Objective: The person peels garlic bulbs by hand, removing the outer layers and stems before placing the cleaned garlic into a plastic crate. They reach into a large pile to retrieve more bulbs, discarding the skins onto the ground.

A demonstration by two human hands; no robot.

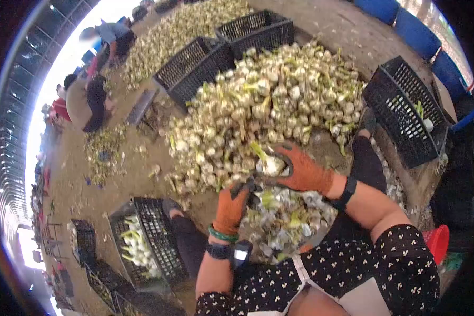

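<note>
My right hand (302,167), in an orange glove with dark fingertips, grips a garlic bulb (273,166) with a short green-yellow stem pointing up and left. Just below and left of the bulb is my left hand (234,206), gloved the same way. Its fingers are closed, and what they hold, if anything, is too small and dark to make out. Beyond both hands rises a large heap of garlic bulbs (279,100). Between my legs, below the hands, lie papery skins and stem trimmings (287,218).
A black crate (155,237) with cleaned white garlic stands at my left. Another black crate (405,113) is tilted at my right. Two more crates, one here (255,31), sit behind the heap. Other people (84,100) crouch at the far left. A red bucket (435,244) is at right.
</note>
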